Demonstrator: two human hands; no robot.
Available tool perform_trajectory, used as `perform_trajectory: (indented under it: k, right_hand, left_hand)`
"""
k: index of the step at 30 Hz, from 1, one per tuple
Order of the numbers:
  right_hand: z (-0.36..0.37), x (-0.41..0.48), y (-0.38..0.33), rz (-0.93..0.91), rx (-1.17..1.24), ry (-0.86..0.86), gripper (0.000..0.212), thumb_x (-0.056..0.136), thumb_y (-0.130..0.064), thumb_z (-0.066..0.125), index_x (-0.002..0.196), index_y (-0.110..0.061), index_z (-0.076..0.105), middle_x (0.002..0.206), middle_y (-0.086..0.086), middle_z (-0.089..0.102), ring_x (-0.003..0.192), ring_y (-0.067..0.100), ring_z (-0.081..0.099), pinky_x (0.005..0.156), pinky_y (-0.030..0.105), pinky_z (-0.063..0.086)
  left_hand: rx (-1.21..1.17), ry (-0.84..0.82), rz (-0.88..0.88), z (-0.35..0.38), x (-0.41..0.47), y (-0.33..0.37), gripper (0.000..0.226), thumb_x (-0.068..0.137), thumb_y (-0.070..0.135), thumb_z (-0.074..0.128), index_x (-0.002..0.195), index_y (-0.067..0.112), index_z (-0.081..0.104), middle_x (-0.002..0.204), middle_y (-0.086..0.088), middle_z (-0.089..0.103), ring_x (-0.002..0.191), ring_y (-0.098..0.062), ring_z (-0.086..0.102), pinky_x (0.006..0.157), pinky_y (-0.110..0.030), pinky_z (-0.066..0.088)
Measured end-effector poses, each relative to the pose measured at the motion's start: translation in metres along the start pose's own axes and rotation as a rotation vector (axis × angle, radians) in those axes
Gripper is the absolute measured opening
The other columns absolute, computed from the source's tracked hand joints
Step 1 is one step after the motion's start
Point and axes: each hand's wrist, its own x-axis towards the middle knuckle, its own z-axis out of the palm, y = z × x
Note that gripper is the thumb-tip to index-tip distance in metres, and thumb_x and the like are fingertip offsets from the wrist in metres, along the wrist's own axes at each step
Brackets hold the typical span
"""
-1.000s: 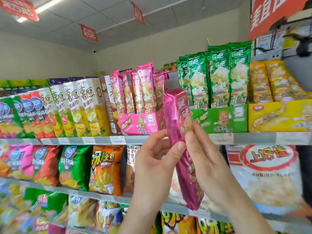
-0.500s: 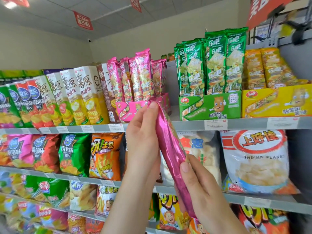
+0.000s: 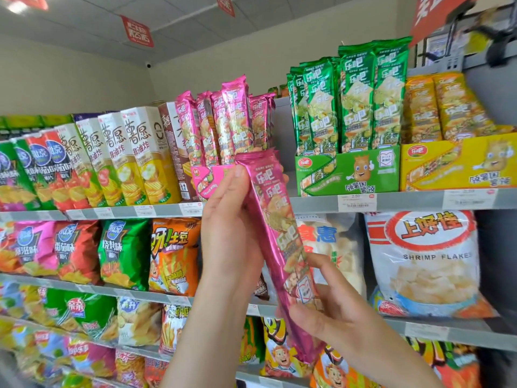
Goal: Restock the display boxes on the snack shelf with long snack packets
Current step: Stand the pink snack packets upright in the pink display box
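I hold one long pink snack packet point(image 3: 275, 233) upright and tilted in front of the shelf. My left hand point(image 3: 232, 228) lies along its upper left side, fingers straight, fingertips near its top. My right hand point(image 3: 330, 312) grips its lower part, thumb on the front. Just behind the packet's top stands the pink display box point(image 3: 207, 182) on the top shelf, holding several upright pink packets point(image 3: 223, 121). To the right are a green display box point(image 3: 349, 170) with green packets point(image 3: 349, 99) and a yellow display box point(image 3: 458, 166) with orange packets point(image 3: 442, 107).
White and yellow chip cartons point(image 3: 140, 158) stand left of the pink box. A gap of shelf shows between the pink and green boxes. The grey shelf edge point(image 3: 405, 200) carries price tags. Lower shelves hold chip bags point(image 3: 123, 253) and a shrimp flakes bag point(image 3: 428, 261).
The packet has turned from its shiny back to its printed front. My left hand slid up to the packet's top and my right hand moved down to its lower part.
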Motion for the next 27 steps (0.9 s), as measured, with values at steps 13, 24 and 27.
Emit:
perform_trajectory:
  k: [13,24,27]
  right_hand:
    - [-0.009,-0.008,0.010,-0.079,-0.071,0.214,0.040,0.081,-0.043,0.069,0.113,-0.060,0.052,0.065,-0.004,0.066,0.054,0.016,0.062,0.055,0.023,0.051]
    - [-0.013,-0.008,0.012,-0.275,-0.529,0.512,0.044,0.083,-0.051,0.064,0.117,-0.068,0.042,0.103,-0.032,0.063,0.084,-0.004,0.066,0.063,0.004,0.046]
    - [-0.012,-0.011,0.011,-0.284,-0.381,0.432,0.039,0.085,-0.060,0.058,0.123,-0.063,0.047,0.110,-0.029,0.064,0.089,-0.003,0.066,0.067,0.003,0.045]
  left_hand:
    - [0.145,0.009,0.097,-0.002,0.009,0.000,0.028,0.093,0.014,0.061,0.071,0.017,0.078,0.070,0.003,0.070,0.060,-0.006,0.063,0.055,-0.019,0.052]
    - [0.510,-0.110,0.290,0.003,0.005,0.007,0.018,0.091,0.031,0.063,0.080,0.022,0.074,0.074,0.005,0.067,0.072,-0.011,0.059,0.067,-0.031,0.049]
    - [0.479,-0.089,0.298,0.001,0.005,0.006,0.029,0.100,0.024,0.053,0.080,0.020,0.074,0.074,0.000,0.065,0.071,-0.014,0.057,0.066,-0.034,0.049]
